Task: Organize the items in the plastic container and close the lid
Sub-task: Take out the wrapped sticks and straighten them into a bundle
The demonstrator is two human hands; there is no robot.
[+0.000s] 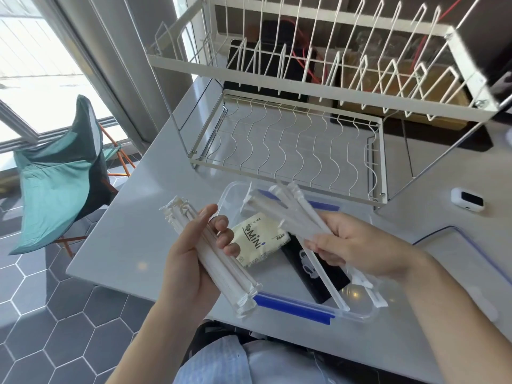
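A clear plastic container (357,314) with blue clip edges sits open on the grey table in front of me. Inside lie a pale yellow "Mini" tissue pack (257,245) and a black packet (315,273). My left hand (191,261) grips a bundle of paper-wrapped straws (221,270) above the container's left edge. My right hand (357,245) holds several more wrapped straws (282,206), fanned out over the container. The clear lid (482,264) with a blue rim lies on the table to the right.
A white two-tier wire dish rack (291,139) stands just behind the container. A small white device (467,200) rests at the right. A teal folding chair (61,173) stands on the hexagon-tiled floor to the left of the table.
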